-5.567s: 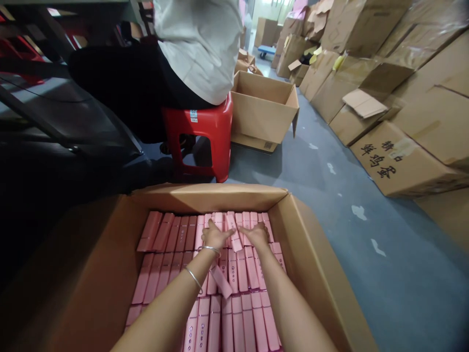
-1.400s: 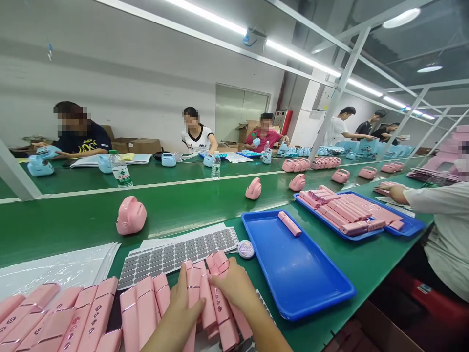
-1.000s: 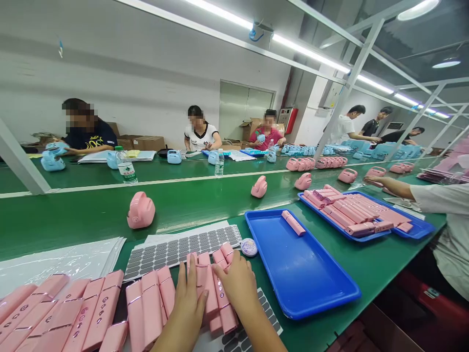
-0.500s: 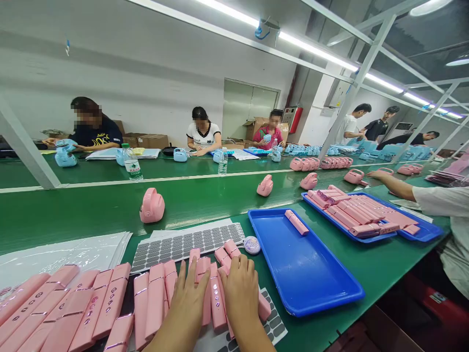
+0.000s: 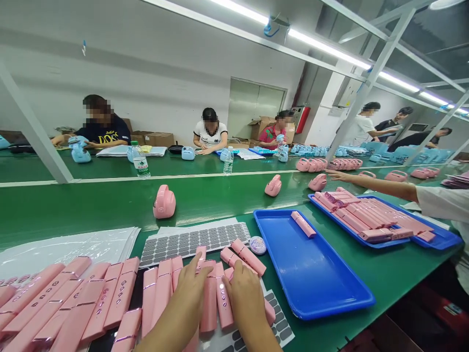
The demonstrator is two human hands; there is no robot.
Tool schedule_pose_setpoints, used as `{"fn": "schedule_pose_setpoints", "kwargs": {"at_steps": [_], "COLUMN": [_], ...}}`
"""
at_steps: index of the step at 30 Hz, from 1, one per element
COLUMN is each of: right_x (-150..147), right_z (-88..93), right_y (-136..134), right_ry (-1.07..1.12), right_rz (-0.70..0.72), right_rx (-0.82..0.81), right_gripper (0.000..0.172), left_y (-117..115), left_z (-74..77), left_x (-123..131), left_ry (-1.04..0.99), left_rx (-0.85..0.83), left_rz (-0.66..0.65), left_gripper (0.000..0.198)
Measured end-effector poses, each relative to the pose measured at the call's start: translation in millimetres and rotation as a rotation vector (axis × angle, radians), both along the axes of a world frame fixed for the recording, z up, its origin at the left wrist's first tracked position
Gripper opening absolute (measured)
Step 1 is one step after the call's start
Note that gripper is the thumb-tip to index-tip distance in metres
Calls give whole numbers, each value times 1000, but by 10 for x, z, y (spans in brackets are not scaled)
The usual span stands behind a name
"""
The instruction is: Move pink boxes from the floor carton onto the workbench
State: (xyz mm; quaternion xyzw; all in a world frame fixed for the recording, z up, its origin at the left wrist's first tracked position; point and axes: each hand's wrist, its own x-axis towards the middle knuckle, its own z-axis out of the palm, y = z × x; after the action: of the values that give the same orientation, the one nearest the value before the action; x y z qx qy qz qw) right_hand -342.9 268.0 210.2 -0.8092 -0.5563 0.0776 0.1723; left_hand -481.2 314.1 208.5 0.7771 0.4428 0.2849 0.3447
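Both my hands lie flat on a cluster of long pink bar-shaped parts (image 5: pixel 216 293) at the near edge of the green bench. My left hand (image 5: pixel 196 281) rests open on them with fingers spread. Right beside it, my right hand (image 5: pixel 246 299) also lies open on the bars. More pink bars (image 5: pixel 69 298) lie in rows to the left. A sheet of grey stickers (image 5: pixel 194 240) sits just beyond my fingers.
A blue tray (image 5: pixel 311 274) with one pink bar (image 5: pixel 303 224) lies to my right. Beyond it a second blue tray (image 5: pixel 439 238) is full of bars, with a co-worker's arm (image 5: pixel 381 185) over it. Pink devices (image 5: pixel 164 202) ride the green belt. Several people sit opposite.
I lifted an armful of pink bars from a carton onto the bench. In the last second my hands flattened and spread them; the belt devices moved right.
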Motion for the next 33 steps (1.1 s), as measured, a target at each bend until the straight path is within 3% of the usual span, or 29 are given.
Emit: {"fn": "schedule_pose_setpoints", "kwargs": {"at_steps": [3,7,12,16,19,22,27,30,33], "right_x": [22,39,87,155,155,99,-10,-57,-94], "right_z": [-12,23,178,294,301,247,153,162,211], "right_y": [13,28,25,120,269,412,535,576,562], "right_ry": [20,68,140,167,142,100,44,29,30], "right_rz": [-5,-24,-85,-30,35,52,5,-24,-15], "right_rx": [2,10,31,74,95,94,70,37,28], "right_gripper": [23,28,44,36,25,23,26,20,24], "left_y": [85,234,378,482,561,629,732,802,843], "left_z": [269,589,756,832,772,578,252,146,95], "left_x": [-188,-571,-982,-1258,-1428,-1469,-1218,-1031,-957], "left_ry": [78,30,47,152,261,313,322,345,379], "left_rx": [4,-32,-75,-113,-120,-94,10,54,96], "left_rz": [14,135,257,357,327,259,235,240,237], "left_gripper": [46,37,40,44,48,48,50,57,59]}}
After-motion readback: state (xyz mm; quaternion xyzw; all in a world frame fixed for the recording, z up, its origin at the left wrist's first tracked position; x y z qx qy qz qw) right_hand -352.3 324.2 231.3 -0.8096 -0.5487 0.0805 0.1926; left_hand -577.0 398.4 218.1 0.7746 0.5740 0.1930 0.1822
